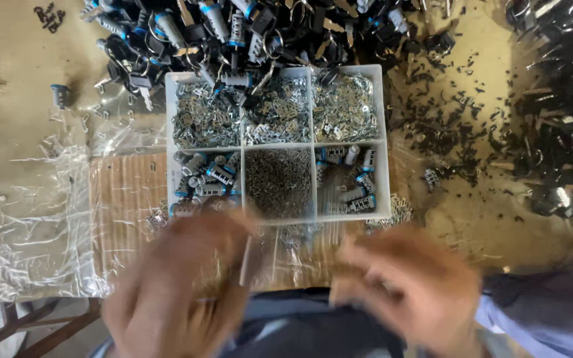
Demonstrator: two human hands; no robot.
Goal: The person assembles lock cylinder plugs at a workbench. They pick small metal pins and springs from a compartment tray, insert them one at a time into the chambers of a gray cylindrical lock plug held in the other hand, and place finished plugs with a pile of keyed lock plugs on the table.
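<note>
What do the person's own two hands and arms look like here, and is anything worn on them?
Both hands are bare: no gloves, rings or watch can be seen, though motion blur hides fine detail. The left hand is blurred, and its wrist leaves the picture with no sleeve showing. The right hand is blurred too; behind it lies light blue-grey cloth, apparently a long sleeve. The fingers are too smeared to tell apart.

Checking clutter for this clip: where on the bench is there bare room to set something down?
Bare patches: left of the white divided tray, on brown surface and clear plastic sheet; also right of the tray's lower half. Crowded: the lock-cylinder pile above the tray, dark bits at right.
</note>
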